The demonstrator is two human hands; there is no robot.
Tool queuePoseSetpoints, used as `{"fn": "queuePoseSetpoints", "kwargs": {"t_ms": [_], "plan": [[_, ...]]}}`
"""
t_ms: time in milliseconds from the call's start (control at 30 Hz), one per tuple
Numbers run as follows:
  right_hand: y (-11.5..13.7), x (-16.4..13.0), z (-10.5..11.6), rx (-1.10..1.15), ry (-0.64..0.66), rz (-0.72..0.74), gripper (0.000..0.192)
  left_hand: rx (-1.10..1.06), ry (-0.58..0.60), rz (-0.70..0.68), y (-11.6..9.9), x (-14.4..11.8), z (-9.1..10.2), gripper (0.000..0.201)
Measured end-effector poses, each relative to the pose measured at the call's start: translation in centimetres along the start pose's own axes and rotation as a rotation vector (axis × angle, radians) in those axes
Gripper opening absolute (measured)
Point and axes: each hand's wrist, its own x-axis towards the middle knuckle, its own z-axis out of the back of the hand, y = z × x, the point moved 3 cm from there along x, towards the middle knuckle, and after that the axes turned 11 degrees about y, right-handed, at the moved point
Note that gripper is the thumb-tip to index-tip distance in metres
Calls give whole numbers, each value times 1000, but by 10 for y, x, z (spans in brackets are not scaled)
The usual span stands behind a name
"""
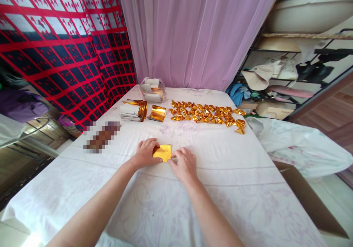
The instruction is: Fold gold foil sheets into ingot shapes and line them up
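A small sheet of gold foil paper (164,152) lies on the tablecloth in front of me. My left hand (147,152) grips its left side, fingers bent and thumb along the near edge. At the lower right corner, my right hand (185,163) has thumb and fingers closed on the paper's edge. Beyond the hands, several folded gold foil pieces (207,113) sit in rows at the back right. A stack of foil paper sheets (132,111) stands at the back left, and a smaller curved pile of gold foil sheets (157,113) is beside it.
A clear plastic bag (153,89) of more paper is at the table's far edge, before a purple curtain (190,30). A blurred patch (102,137) hides something at the left. Shelves (292,52), a white plastic bag (306,144) and a cardboard box (311,199) are to the right.
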Motion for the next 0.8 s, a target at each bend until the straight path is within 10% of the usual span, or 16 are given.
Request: {"fn": "queuePoseSetpoints", "kwargs": {"t_ms": [800], "plan": [[-7, -1, 1, 121, 8, 51, 9, -55, 254, -199, 19, -12, 31, 60]]}}
